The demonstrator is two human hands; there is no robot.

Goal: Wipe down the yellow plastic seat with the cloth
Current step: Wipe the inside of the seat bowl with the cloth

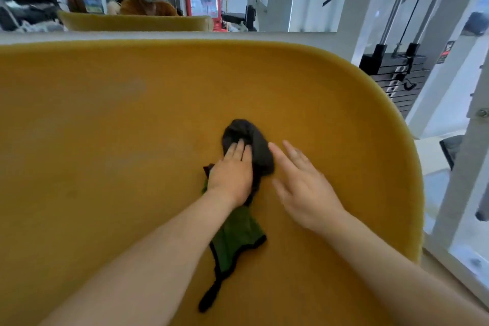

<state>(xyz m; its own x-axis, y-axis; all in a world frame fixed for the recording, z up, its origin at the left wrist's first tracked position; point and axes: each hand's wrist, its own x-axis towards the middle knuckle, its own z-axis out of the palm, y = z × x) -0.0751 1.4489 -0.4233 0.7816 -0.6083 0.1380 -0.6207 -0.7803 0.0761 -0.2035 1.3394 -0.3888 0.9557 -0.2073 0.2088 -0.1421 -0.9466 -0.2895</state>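
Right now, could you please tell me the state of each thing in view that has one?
yellow plastic seat: facing the camera, with the cloth lying on it.
cloth: dark end bunched up, green end trailing flat toward the camera.
left hand: fingers straight, pressing down on the cloth.
right hand: fingers straight, beside the cloth, holding nothing; slightly blurred.

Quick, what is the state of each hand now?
Left hand: open, pressing the cloth on the seat.
Right hand: open, holding nothing.
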